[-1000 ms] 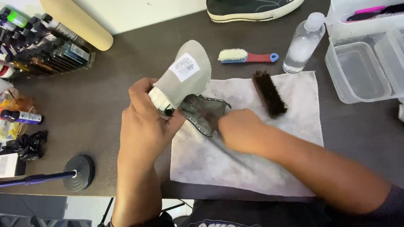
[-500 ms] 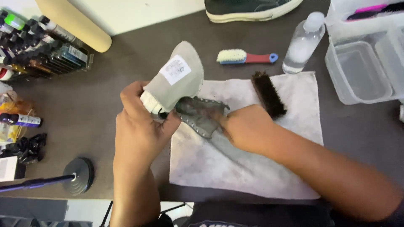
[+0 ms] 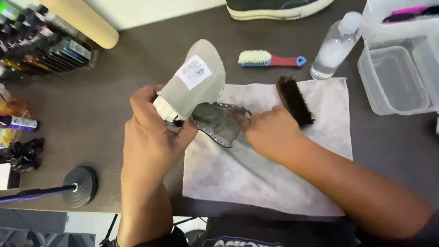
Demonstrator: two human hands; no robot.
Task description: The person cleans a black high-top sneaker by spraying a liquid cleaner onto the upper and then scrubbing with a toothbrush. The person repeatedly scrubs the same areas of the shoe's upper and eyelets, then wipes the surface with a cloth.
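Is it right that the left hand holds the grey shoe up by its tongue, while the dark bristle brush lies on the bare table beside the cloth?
Not quite. In the head view the dark bristle brush lies on the white cloth, not on the bare table. The left hand does hold the grey shoe up by its tongue.

A white rectangular label (image 3: 193,72) sits on the grey shoe tongue's underside. Small labelled bottles (image 3: 50,43) stand in a rack at the bench's far left; a white-labelled bottle (image 3: 18,122) lies below.
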